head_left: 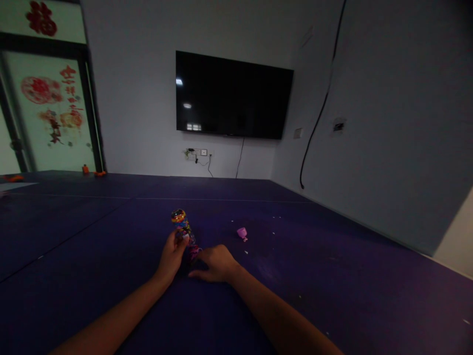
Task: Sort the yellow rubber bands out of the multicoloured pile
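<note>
My left hand (174, 254) is wrapped round a clear tube with a rounded top and multicoloured contents (180, 219). The tube leans slightly, its rounded end pointing away from me. At its near end there is a bright pink-purple part (193, 252), too dark and small to make out fully. My right hand (215, 264) is beside that end, fingertips close to or touching it. A gap shows between its thumb and fingers. To the right, a small pink cup-shaped piece (241, 232) lies tipped on the dark blue-purple surface (281, 296).
Small white scraps are scattered on the surface around the pink piece. A black television (232, 96) hangs on the far wall, with sockets and cables below. A black cable (317, 121) hangs down the right wall. Orange objects (85, 169) sit near the glass door at left.
</note>
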`<move>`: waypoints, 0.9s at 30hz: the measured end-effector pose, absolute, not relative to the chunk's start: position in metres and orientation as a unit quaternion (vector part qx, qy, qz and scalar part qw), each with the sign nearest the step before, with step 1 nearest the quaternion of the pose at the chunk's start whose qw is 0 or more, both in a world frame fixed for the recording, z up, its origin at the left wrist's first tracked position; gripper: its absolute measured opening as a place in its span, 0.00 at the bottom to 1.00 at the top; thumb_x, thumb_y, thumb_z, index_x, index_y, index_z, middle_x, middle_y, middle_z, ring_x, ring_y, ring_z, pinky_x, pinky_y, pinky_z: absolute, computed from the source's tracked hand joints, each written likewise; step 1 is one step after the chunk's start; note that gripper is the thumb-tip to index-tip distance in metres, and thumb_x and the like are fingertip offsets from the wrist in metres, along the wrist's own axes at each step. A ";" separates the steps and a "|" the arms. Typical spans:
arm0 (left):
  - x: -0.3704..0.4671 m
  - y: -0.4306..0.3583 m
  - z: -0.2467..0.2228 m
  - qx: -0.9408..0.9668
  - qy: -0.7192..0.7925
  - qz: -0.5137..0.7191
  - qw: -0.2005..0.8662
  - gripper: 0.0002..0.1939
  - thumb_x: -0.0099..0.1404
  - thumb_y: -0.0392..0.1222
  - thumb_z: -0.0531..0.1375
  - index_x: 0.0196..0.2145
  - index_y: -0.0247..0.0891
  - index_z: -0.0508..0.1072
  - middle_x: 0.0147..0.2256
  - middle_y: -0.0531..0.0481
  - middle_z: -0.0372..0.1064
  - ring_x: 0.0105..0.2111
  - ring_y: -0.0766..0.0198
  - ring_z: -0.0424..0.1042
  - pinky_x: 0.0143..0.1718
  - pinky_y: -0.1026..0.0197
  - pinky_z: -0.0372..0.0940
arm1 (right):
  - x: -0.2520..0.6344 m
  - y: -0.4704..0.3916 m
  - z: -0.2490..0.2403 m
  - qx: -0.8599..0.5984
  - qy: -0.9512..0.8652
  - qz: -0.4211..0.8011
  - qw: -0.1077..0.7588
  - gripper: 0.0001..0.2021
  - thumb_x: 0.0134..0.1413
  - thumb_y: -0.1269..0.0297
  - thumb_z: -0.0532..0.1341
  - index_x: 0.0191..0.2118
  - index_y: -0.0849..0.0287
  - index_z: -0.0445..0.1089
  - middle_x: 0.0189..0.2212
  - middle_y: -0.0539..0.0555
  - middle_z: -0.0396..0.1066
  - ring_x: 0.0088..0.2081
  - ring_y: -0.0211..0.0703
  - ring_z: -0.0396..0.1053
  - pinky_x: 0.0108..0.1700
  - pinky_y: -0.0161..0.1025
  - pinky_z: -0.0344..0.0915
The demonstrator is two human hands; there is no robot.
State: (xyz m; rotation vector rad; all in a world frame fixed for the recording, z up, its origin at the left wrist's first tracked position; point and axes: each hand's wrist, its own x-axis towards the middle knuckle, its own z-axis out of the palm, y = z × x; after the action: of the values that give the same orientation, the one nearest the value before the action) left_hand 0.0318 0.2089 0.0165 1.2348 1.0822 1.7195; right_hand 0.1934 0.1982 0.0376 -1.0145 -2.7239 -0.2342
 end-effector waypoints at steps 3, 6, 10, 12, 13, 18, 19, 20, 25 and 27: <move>0.033 0.207 0.018 0.497 0.425 0.662 0.367 0.28 0.50 0.54 0.63 0.46 0.37 0.67 0.39 0.45 0.73 0.41 0.52 0.73 0.43 0.53 0.65 | 0.193 0.201 0.035 -0.353 -0.925 -0.079 0.111 0.23 0.55 0.43 0.52 0.42 0.58 0.68 0.36 0.55 0.74 0.36 0.45 0.71 0.32 0.34 0.59; 0.033 0.206 0.019 0.509 0.420 0.657 0.364 0.29 0.50 0.54 0.63 0.46 0.37 0.66 0.42 0.43 0.73 0.44 0.51 0.71 0.45 0.52 0.64 | 0.191 0.204 0.033 -0.393 -0.909 -0.083 0.113 0.17 0.59 0.51 0.51 0.41 0.57 0.68 0.37 0.54 0.74 0.37 0.44 0.71 0.31 0.33 0.58; 0.033 0.207 0.019 0.525 0.418 0.646 0.363 0.30 0.50 0.55 0.62 0.47 0.37 0.66 0.42 0.44 0.73 0.43 0.52 0.72 0.45 0.52 0.64 | 0.189 0.206 0.034 -0.457 -0.874 -0.090 0.138 0.15 0.61 0.56 0.49 0.37 0.58 0.70 0.34 0.54 0.74 0.35 0.41 0.71 0.30 0.33 0.56; 0.032 0.207 0.018 0.531 0.419 0.644 0.357 0.31 0.50 0.56 0.62 0.48 0.37 0.66 0.42 0.43 0.73 0.44 0.52 0.72 0.45 0.52 0.64 | 0.190 0.206 0.033 -0.473 -0.862 -0.091 0.155 0.18 0.61 0.55 0.48 0.34 0.59 0.71 0.32 0.54 0.74 0.33 0.40 0.70 0.29 0.33 0.54; 0.032 0.208 0.018 0.533 0.418 0.645 0.354 0.31 0.50 0.56 0.62 0.48 0.37 0.66 0.43 0.43 0.72 0.44 0.52 0.71 0.46 0.52 0.64 | 0.191 0.207 0.033 -0.476 -0.859 -0.090 0.164 0.20 0.62 0.54 0.47 0.32 0.59 0.71 0.30 0.54 0.74 0.32 0.39 0.70 0.29 0.33 0.53; 0.031 0.207 0.018 0.538 0.425 0.643 0.340 0.29 0.52 0.56 0.61 0.47 0.36 0.67 0.44 0.42 0.72 0.45 0.51 0.71 0.47 0.52 0.63 | 0.195 0.211 0.027 -0.472 -0.858 -0.069 0.191 0.26 0.64 0.54 0.44 0.25 0.59 0.72 0.24 0.53 0.73 0.27 0.35 0.69 0.26 0.33 0.48; 0.031 0.207 0.018 0.540 0.427 0.641 0.340 0.29 0.52 0.56 0.61 0.47 0.36 0.67 0.44 0.42 0.72 0.45 0.51 0.71 0.47 0.51 0.63 | 0.195 0.212 0.026 -0.472 -0.858 -0.064 0.192 0.26 0.64 0.54 0.44 0.25 0.59 0.72 0.23 0.53 0.72 0.26 0.35 0.68 0.25 0.33 0.47; 0.031 0.207 0.018 0.541 0.428 0.640 0.340 0.29 0.52 0.56 0.61 0.47 0.35 0.67 0.43 0.42 0.72 0.45 0.51 0.71 0.47 0.51 0.63 | 0.195 0.213 0.025 -0.470 -0.859 -0.059 0.193 0.27 0.64 0.54 0.44 0.24 0.60 0.72 0.22 0.52 0.72 0.26 0.34 0.68 0.25 0.34 0.46; 0.031 0.205 0.019 0.558 0.428 0.622 0.343 0.28 0.53 0.54 0.60 0.48 0.36 0.67 0.44 0.42 0.72 0.45 0.51 0.71 0.47 0.51 0.64 | 0.195 0.215 0.025 -0.467 -0.860 -0.057 0.198 0.25 0.65 0.55 0.43 0.26 0.60 0.71 0.24 0.52 0.73 0.26 0.34 0.68 0.25 0.34 0.46; 0.031 0.205 0.019 0.567 0.424 0.618 0.341 0.27 0.53 0.53 0.60 0.48 0.37 0.67 0.45 0.42 0.72 0.45 0.51 0.71 0.47 0.51 0.64 | 0.195 0.215 0.025 -0.469 -0.858 -0.061 0.202 0.25 0.65 0.55 0.43 0.27 0.60 0.71 0.25 0.52 0.73 0.26 0.35 0.68 0.25 0.34 0.45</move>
State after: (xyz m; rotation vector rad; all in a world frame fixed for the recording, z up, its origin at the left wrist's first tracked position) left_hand 0.0314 0.2052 0.0193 1.4756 1.1033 1.6082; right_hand 0.1950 0.2150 0.0248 -1.3094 -2.3940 -0.1690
